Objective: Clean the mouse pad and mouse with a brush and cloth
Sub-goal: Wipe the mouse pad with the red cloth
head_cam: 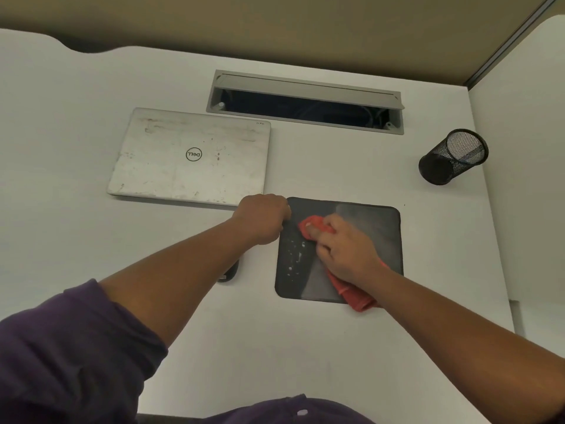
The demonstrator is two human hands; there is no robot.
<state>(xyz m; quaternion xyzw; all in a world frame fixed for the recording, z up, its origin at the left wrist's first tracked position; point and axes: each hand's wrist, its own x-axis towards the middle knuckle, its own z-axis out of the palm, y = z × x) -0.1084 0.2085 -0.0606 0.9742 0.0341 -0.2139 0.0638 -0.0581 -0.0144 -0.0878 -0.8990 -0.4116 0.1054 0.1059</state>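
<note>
A dark mouse pad [376, 237] lies flat on the white desk, with white specks on its left part. My right hand [345, 249] presses a red cloth [354, 293] onto the pad's middle; the cloth sticks out past my fingers and trails off the pad's near edge. My left hand [263, 217] is closed at the pad's upper left corner, touching its edge. A black mouse [229, 272] lies left of the pad, mostly hidden under my left forearm. No brush is in view.
A closed silver laptop [189, 157] lies on the white desk [61, 148] behind my left hand. An open cable tray [305, 102] is set into the desk at the back. A black mesh pen cup [452, 157] stands at the right, near a white side panel.
</note>
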